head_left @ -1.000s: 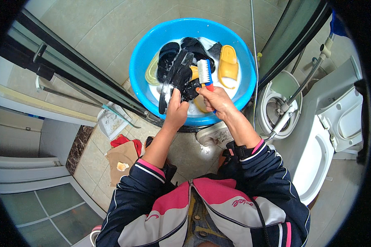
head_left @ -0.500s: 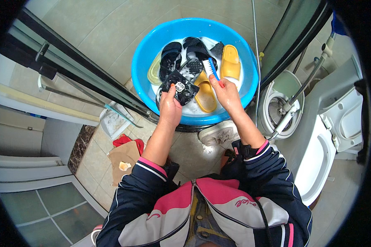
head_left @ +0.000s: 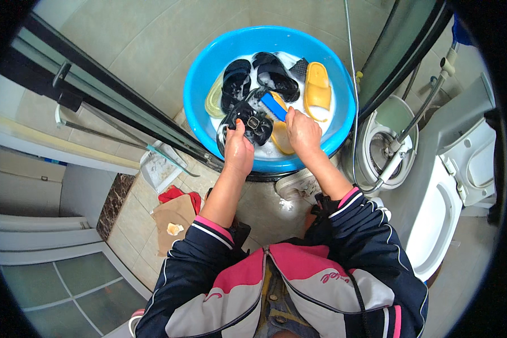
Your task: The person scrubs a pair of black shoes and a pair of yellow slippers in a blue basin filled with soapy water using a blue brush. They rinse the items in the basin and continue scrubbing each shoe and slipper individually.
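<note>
Over a blue basin (head_left: 192, 84) of soapy water, my left hand (head_left: 240, 152) is closed on a wet black slipper (head_left: 261, 133) with a bow-like strap and a metal ornament. My right hand (head_left: 304, 134) grips a blue scrub brush (head_left: 274, 106), its bristles turned down against the slipper's far, foamy part. A yellow slipper (head_left: 280, 138) lies partly hidden beneath the brush and my right hand. Two more black slippers (head_left: 236, 84) sit farther back in the basin. Another yellow slipper (head_left: 316, 79) rests at its right side, and a pale green one (head_left: 213, 100) at its left.
A glass door frame (head_left: 118, 96) runs along the left, near a dustpan (head_left: 159, 169) and cardboard (head_left: 172, 225). To the right stand a small washing tub (head_left: 391, 149) and a toilet (head_left: 434, 225). A shower hose (head_left: 352, 67) hangs beside the basin. A white shoe (head_left: 297, 186) is below it.
My right hand has turned the brush over and brought it left onto the black slipper. My left hand has tilted the slipper so its bow and ornament show more.
</note>
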Available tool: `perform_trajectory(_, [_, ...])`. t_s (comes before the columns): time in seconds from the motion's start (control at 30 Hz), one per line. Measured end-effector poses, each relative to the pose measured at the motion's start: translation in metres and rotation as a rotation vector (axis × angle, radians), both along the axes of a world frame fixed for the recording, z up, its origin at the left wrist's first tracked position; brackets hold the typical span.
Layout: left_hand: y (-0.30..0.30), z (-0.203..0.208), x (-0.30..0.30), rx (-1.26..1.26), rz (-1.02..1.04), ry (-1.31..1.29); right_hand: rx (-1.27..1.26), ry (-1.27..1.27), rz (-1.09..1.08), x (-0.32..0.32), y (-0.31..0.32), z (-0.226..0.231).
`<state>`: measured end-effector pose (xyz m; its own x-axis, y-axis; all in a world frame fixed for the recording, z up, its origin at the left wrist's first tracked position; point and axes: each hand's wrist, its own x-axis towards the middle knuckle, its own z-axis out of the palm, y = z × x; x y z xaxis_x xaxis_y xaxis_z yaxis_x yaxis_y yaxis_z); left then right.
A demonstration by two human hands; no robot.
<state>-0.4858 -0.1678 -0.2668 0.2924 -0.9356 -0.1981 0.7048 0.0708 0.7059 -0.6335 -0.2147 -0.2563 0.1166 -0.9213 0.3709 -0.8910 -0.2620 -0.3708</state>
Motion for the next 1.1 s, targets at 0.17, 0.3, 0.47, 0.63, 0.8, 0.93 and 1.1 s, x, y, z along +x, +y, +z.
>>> perform_trajectory(0.17, [0.002,-0.012,-0.008,-0.008,-0.097,-0.008,-0.113,0.045,0.261,0.013,0.021,0.008])
perform_trajectory(0.3, [0.005,-0.017,0.002,0.006,-0.24,0.061,0.074,-0.01,0.085,0.0,-0.01,-0.007])
perform_trajectory(0.47, [0.015,-0.019,0.028,0.035,-0.254,-0.058,0.114,-0.339,0.113,-0.006,-0.016,-0.013])
perform_trajectory(0.63, [0.008,-0.056,0.067,0.092,-0.295,-0.161,0.492,-0.627,0.21,0.014,0.043,0.042])
perform_trajectory(0.8, [0.011,-0.064,0.08,0.373,-0.17,-0.268,0.505,-0.497,0.259,0.062,0.048,0.015])
perform_trajectory(0.93, [0.024,-0.05,0.078,0.248,-0.095,-0.304,0.535,-0.632,0.291,0.067,0.054,0.022])
perform_trajectory(1.1, [0.029,-0.017,0.046,0.132,-0.215,-0.374,0.582,-0.8,0.253,0.07,0.049,0.014])
